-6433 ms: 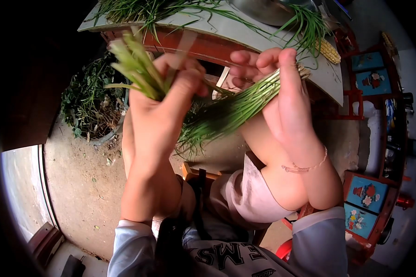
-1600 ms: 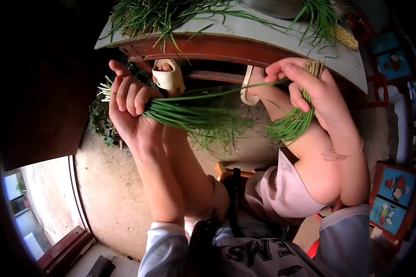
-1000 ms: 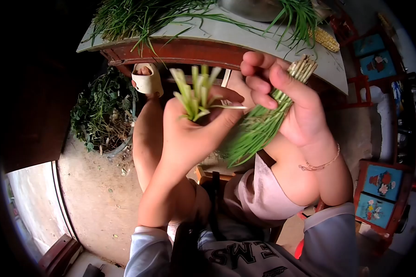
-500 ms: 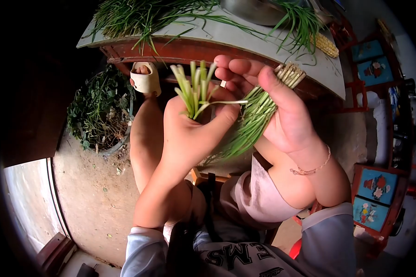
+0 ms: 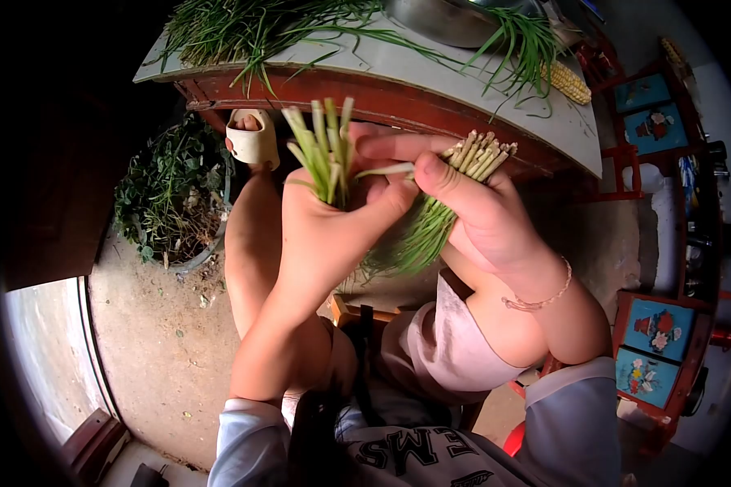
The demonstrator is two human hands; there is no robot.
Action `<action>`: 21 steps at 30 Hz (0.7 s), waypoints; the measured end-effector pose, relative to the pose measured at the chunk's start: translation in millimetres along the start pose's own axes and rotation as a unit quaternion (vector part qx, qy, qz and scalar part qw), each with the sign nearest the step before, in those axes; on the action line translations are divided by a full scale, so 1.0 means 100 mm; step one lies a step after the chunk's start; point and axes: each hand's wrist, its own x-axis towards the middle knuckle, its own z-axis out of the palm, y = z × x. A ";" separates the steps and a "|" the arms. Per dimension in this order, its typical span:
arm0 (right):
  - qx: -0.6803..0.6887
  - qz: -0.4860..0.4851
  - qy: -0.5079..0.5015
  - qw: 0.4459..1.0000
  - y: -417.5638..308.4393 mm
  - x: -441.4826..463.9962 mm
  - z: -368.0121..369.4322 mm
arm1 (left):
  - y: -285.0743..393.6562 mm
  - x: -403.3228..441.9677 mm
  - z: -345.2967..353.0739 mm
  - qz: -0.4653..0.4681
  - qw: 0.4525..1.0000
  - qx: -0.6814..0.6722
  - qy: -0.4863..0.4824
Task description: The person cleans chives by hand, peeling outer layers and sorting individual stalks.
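My left hand (image 5: 321,239) is closed around a small bunch of chives (image 5: 325,154), their pale stem ends standing up above the fist. One stem sticks out sideways toward my right thumb. My right hand (image 5: 487,215) grips a thicker bunch of chives (image 5: 430,227), whose brownish cut ends point up and whose green leaves hang down between the hands. The right thumb and fingers meet at the end of the single stem; whether they pinch it is hard to make out. Both hands are close together above my lap.
A white-topped table (image 5: 455,81) stands ahead, bearing a heap of chives (image 5: 235,32), a metal basin (image 5: 447,20) and a corn cob (image 5: 567,84). On the floor at left is a tub (image 5: 191,264) of wilted greens. Painted cabinets (image 5: 658,325) line the right.
My right hand has closed its raised fingers and brought its thumb toward the single stem. The bunch in it has tilted more upright. My left hand has shifted slightly left.
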 end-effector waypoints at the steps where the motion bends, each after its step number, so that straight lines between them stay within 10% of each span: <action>1: -0.021 -0.002 -0.005 1.000 0.01 0.00 -0.02 | 0.01 0.01 -0.01 0.000 1.000 0.000 0.000; 14: -0.168 0.122 0.119 0.971 -0.04 -0.03 -0.05 | 0.11 0.04 -0.19 -0.069 0.991 -0.107 0.033; 21: -0.230 0.037 0.081 0.969 -0.02 0.01 0.01 | 0.09 0.05 -0.24 -0.089 0.982 -0.167 0.004</action>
